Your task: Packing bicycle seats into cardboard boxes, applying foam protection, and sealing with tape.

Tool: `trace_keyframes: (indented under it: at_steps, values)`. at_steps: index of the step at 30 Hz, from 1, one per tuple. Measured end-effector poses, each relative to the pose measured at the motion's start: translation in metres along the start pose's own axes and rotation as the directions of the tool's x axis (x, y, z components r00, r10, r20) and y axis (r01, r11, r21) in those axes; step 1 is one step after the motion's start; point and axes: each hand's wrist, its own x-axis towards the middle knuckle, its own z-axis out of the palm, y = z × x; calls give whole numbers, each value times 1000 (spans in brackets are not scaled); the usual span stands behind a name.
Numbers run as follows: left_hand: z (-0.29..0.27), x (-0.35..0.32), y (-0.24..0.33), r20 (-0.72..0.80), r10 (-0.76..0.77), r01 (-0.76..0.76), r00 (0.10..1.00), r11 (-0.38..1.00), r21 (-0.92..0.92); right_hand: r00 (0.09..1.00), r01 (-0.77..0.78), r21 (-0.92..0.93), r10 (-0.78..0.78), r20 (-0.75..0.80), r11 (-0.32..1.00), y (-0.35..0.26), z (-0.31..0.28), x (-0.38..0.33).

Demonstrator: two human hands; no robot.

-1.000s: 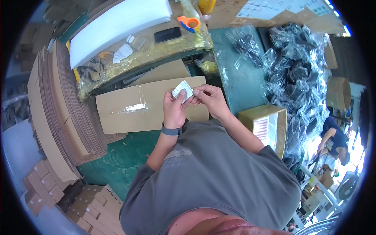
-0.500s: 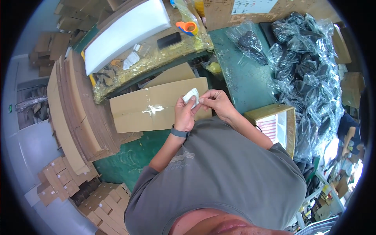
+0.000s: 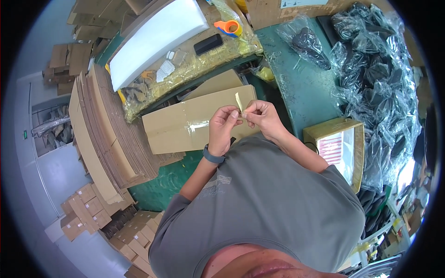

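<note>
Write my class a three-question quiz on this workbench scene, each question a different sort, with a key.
1. True or false: the left hand has a dark wristband at its wrist.
2. Which of these lies on the film-wrapped bench, near the orange tape dispenser? A) open carton B) black phone C) stack of flat cardboard
3. Fill in: the pale slip juts from between the ____ of the left hand and the right hand.

Key: 1. True. 2. B. 3. fingers.

The film-covered bench (image 3: 189,68) bears 1 phone (image 3: 208,44) and 1 orange tool (image 3: 224,25).
</note>
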Motion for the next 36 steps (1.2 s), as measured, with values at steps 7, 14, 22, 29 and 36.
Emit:
trace_keyframes:
  at_steps: [7,14,22,29,36]
  values:
    - [-13,14,1,414,-217,309,884,936,-170,975,-207,24,204,81,978,-20,1,-6]
    - [-42,25,-24,443,-294,449,847,842,-299,819,-540,143,479,316,830,-14,-17,20]
    - [-116,15,-72,-301,-53,130,952,962,241,924,-375,-48,377,55,926,59,-107,134]
    - [-131,7,-97,-671,-114,92,733,993,-69,992,-125,-357,116,-47,926,118,-92,213]
    - [-103,37,-89,-564,-23,66,826,996,57,922,29,-516,176,345,856,110,-8,139]
